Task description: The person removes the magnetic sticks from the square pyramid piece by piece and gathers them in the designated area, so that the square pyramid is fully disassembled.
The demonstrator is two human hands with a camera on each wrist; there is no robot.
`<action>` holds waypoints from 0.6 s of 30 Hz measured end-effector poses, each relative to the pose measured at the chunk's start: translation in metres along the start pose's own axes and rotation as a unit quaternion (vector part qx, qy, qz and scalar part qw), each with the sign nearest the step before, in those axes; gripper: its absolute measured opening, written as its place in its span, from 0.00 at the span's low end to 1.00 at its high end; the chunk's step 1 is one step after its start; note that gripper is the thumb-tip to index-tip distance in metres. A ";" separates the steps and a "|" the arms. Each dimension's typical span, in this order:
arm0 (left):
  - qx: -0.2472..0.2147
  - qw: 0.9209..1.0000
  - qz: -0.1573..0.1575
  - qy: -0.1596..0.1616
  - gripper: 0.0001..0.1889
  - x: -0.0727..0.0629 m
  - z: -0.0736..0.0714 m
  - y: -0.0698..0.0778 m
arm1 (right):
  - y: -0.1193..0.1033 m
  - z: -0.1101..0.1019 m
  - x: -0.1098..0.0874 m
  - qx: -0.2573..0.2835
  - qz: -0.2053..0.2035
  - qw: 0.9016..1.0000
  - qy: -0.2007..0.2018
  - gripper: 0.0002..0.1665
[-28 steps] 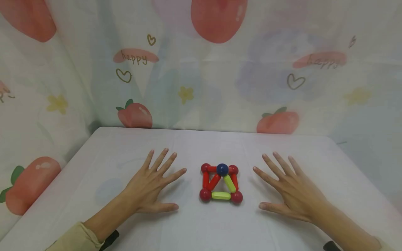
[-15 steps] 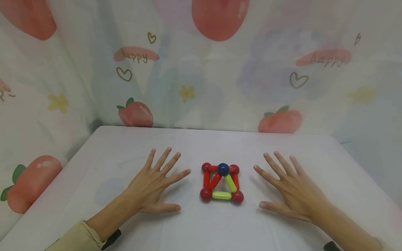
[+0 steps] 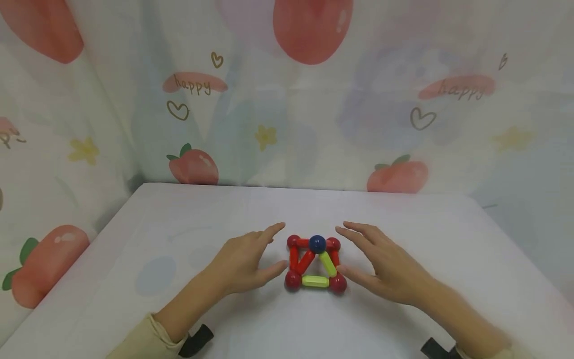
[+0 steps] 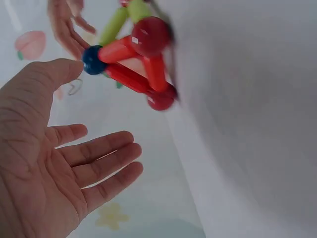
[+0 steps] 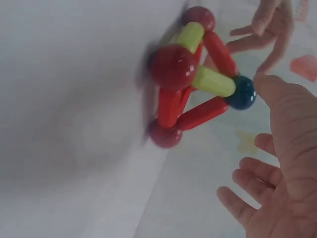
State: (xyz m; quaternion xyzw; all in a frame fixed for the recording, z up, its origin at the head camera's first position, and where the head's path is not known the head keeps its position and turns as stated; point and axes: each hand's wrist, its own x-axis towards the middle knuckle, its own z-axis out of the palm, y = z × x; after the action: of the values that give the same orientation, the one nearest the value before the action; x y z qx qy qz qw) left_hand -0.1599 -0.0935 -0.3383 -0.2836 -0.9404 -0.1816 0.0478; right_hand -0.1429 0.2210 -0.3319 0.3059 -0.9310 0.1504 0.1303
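Note:
A small pyramid of magnetic sticks and balls (image 3: 316, 281) stands on the table in the head view. Red balls mark its base corners, and a blue ball (image 3: 317, 244) tops it. Its sticks are red and yellow-green. My left hand (image 3: 242, 262) hovers at its left side, fingers loosely bent and thumb apart from them. On the other side is my right hand (image 3: 387, 267), its fingers extended and its thumb near the front right ball (image 3: 338, 283). Both palms face the pyramid and hold nothing. Whether either thumb touches it, I cannot tell.
The white-covered table (image 3: 251, 329) extends around the pyramid. Behind it and at the left hangs a patterned curtain (image 3: 305, 114) with fruit, hearts and flowers. Dark straps (image 3: 196, 340) sit at both wrists.
Both hands have moved inward from either side to close beside the pyramid. Their widely spread fingers have drawn together and turned toward it. The pyramid stays in place.

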 end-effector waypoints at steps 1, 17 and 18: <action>-0.024 1.000 -0.004 0.003 0.39 0.004 0.000 0.005 | -0.002 0.002 0.004 0.014 -0.003 1.000 0.004 0.43; -0.153 0.988 0.023 -0.006 0.34 0.036 0.022 0.026 | -0.018 0.026 0.037 0.117 -0.045 0.992 0.030 0.31; -0.156 0.987 0.022 -0.006 0.34 0.037 0.023 0.026 | -0.018 0.027 0.037 0.119 -0.044 0.991 0.031 0.30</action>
State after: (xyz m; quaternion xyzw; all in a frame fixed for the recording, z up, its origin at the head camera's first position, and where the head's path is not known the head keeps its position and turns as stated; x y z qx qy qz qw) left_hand -0.1758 -0.0455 -0.3444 -0.3091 -0.8944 -0.3233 0.0009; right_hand -0.1649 0.1774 -0.3403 0.3555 -0.8875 0.2635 0.1286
